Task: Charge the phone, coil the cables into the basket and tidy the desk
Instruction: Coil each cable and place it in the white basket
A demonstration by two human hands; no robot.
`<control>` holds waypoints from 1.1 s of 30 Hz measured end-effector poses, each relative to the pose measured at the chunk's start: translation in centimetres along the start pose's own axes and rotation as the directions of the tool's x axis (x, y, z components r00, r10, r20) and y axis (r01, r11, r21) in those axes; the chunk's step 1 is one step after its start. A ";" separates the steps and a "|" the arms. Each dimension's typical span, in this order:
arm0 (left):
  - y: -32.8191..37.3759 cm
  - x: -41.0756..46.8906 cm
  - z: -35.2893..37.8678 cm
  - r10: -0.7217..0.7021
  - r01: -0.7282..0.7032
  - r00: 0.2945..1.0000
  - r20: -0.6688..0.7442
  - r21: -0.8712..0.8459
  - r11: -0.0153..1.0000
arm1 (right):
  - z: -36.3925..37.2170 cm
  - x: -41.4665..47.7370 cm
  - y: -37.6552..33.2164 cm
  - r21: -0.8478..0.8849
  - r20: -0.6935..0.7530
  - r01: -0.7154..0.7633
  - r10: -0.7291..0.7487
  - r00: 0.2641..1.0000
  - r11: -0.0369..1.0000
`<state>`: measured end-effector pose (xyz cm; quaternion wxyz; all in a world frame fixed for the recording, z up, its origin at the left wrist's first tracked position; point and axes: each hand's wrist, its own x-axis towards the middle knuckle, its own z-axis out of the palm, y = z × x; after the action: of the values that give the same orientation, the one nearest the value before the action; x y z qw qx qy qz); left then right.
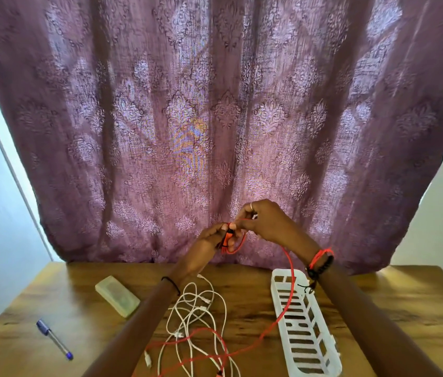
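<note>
Two sets of fingers [242, 214] pinch the red cable [292, 270], left hand [206, 242] at its plug end, right hand [266, 221] beside; I see slack crossing the basket [287, 352].

Both forearms reach forward and upward, bringing the hands close together. The left hand [206, 242] curls its fingers and thumb round a red cable [292, 270]. The right hand [268, 223], knuckles up, pinches the same cable just beside it.
</note>
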<state>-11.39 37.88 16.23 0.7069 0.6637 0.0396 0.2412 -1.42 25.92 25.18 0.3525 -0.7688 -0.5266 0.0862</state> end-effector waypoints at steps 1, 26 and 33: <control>-0.1 0.1 0.0 0.004 -0.005 1.000 -0.006 -0.009 1.000 | 0.1 0.1 0.2 0.034 -0.031 -0.005 0.006 0.999 0.999; 0.7 1.7 -0.5 -0.192 0.049 0.977 -0.089 -0.787 0.616 | 5.5 0.5 3.6 0.702 -0.169 -0.121 0.329 0.929 0.702; 1.0 2.7 -1.9 -0.170 -0.133 0.946 -0.275 -0.811 0.570 | 8.0 -0.3 4.0 0.223 -0.285 -0.118 0.180 0.941 0.968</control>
<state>-10.02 40.73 17.69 0.9194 0.2103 0.0453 0.3293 -2.54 28.49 16.66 0.4979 -0.7708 -0.3947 0.0472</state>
